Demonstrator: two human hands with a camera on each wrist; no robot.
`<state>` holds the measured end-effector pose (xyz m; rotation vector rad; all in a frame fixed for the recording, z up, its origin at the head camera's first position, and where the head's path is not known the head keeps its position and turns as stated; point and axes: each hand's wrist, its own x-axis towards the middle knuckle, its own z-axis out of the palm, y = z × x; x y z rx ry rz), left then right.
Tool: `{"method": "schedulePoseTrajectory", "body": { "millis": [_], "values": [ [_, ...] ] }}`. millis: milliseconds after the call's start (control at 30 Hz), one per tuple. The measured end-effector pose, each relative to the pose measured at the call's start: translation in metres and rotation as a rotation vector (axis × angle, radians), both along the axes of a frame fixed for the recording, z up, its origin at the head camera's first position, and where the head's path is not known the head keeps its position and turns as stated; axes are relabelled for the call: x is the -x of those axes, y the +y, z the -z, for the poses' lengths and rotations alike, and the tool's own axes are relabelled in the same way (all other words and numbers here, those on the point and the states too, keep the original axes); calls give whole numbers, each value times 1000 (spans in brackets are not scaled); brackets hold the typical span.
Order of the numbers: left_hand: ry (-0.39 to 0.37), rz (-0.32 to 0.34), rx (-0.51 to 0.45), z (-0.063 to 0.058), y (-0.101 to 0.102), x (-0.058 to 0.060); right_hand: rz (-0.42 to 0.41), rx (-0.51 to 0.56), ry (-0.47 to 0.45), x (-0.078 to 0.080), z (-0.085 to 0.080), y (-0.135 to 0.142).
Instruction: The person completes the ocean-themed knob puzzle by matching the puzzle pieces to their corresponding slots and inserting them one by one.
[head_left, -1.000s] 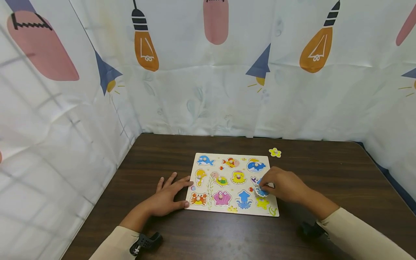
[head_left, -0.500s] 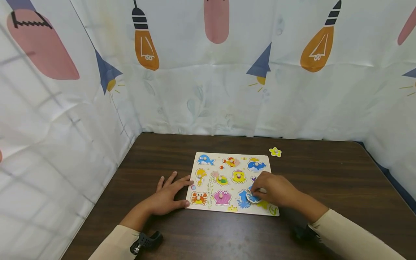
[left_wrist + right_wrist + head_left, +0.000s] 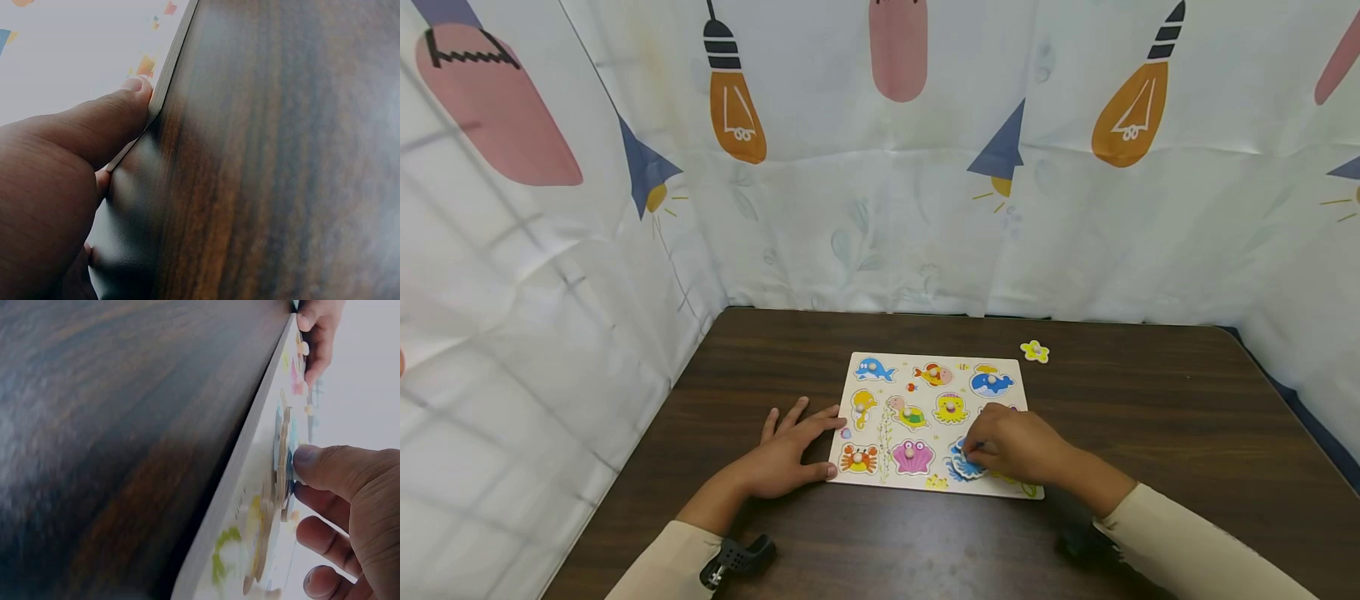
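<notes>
A pale peg puzzle board (image 3: 880, 487) with sea animals lies on the dark table. My right hand (image 3: 1018, 446) pinches a blue-and-white puzzle piece (image 3: 967, 467) between thumb and fingers, over the blue squid shape near the board's lower right. In the right wrist view the wooden piece (image 3: 284, 459) is tilted on edge close over the board, thumb against it. The peg is hidden by the fingers. My left hand (image 3: 782, 454) rests with spread fingers at the board's left edge. In the left wrist view its thumb (image 3: 119, 112) lies on the board's corner.
A yellow flower-shaped piece (image 3: 1035, 352) lies on the table (image 3: 1150, 400) beyond the board's far right corner. Several pegged pieces sit on the board, among them a crab (image 3: 858, 459), a pink shell (image 3: 913, 457) and an octopus (image 3: 951, 408). A printed curtain (image 3: 887, 233) hangs behind.
My right hand has moved left along the board with the blue piece, from the right-hand column to the squid shape. The left hand stays where it was.
</notes>
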<state>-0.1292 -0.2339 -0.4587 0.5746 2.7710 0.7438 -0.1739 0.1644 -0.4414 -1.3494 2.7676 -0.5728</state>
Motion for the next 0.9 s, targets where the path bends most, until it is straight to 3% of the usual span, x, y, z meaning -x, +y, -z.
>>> {"method": "schedulePoseTrajectory", "body": {
  "millis": [567, 900],
  "values": [
    [2, 5, -16, 2, -2, 0, 4, -30, -20, -3, 4, -11],
    [8, 8, -8, 2, -2, 1, 107, -27, -28, 5, -6, 6]
  ]
}}
